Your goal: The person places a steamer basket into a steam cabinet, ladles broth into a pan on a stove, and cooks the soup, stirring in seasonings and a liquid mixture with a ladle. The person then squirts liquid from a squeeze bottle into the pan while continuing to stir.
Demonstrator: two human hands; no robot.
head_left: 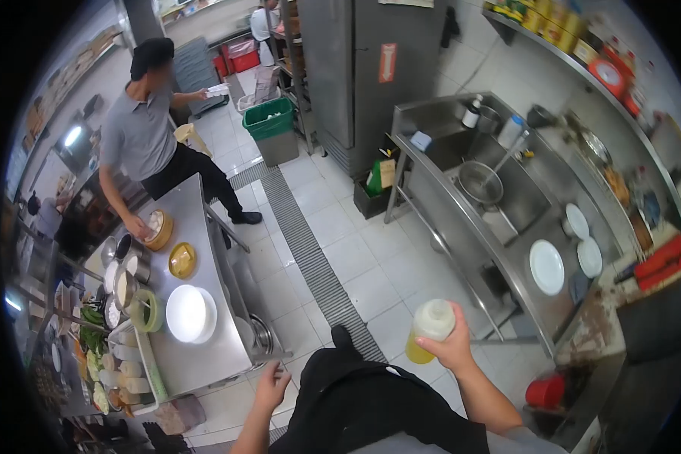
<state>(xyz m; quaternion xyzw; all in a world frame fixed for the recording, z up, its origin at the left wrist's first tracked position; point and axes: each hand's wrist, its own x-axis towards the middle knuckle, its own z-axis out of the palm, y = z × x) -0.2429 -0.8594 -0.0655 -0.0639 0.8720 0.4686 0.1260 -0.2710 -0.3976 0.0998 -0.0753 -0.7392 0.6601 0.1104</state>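
My right hand [452,339] is wrapped round a squeeze bottle [431,324] with a whitish top and yellow liquid in its lower part. The bottle is held in the air over the tiled floor, slightly tilted. My left hand [272,386] hangs free with its fingers loosely apart, near the front corner of the steel table [197,368]. Closest to that hand on the table stand white bowls [191,314], stacked. Behind them are a yellow dish [182,259] and a round bamboo steamer [159,229], which a co-worker's hand touches.
A co-worker [140,125] stands at the table's far end. On the right is a steel sink [461,216] with a strainer [480,184] and white plates [546,267]. A drain grate [310,250] runs along the floor. A green bin [268,121] stands ahead, beside a tall steel fridge [333,83].
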